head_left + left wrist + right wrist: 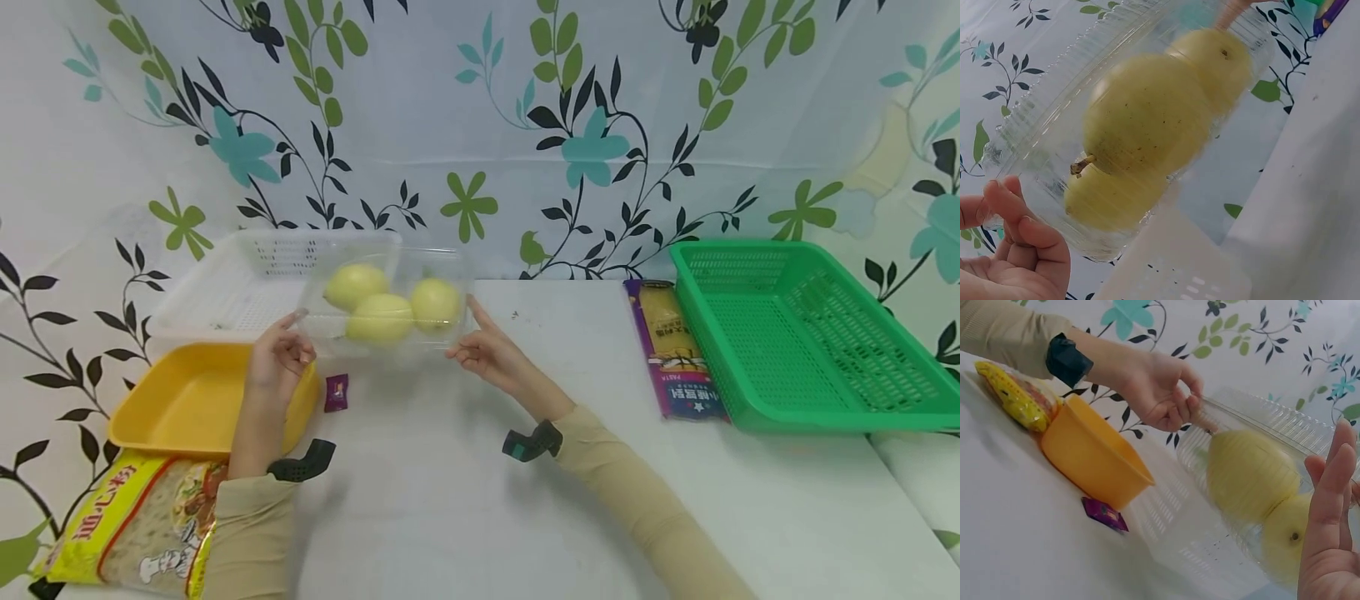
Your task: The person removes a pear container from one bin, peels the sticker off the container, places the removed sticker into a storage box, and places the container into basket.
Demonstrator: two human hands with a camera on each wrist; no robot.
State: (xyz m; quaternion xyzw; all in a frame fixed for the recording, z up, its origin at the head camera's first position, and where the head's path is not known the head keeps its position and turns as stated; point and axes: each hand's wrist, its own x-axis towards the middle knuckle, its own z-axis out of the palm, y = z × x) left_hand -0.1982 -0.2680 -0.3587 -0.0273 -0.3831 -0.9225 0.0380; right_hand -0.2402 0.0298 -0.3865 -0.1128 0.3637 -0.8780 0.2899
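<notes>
A clear plastic box holding three yellow pears is lifted above the table, between both hands. At its left end, my left hand grips the edge with thumb and fingers, index finger extended along the side. My right hand holds the opposite end, its index finger also stretched along the side. In the left wrist view, a brown stem shows on one pear, seen through the ribbed plastic wall. The right wrist view shows the left hand pinching the far corner of the box.
Behind the box stands a white perforated basket. A yellow basin, a small purple packet and a yellow food bag lie at left. On the right are a pasta packet and a green basket.
</notes>
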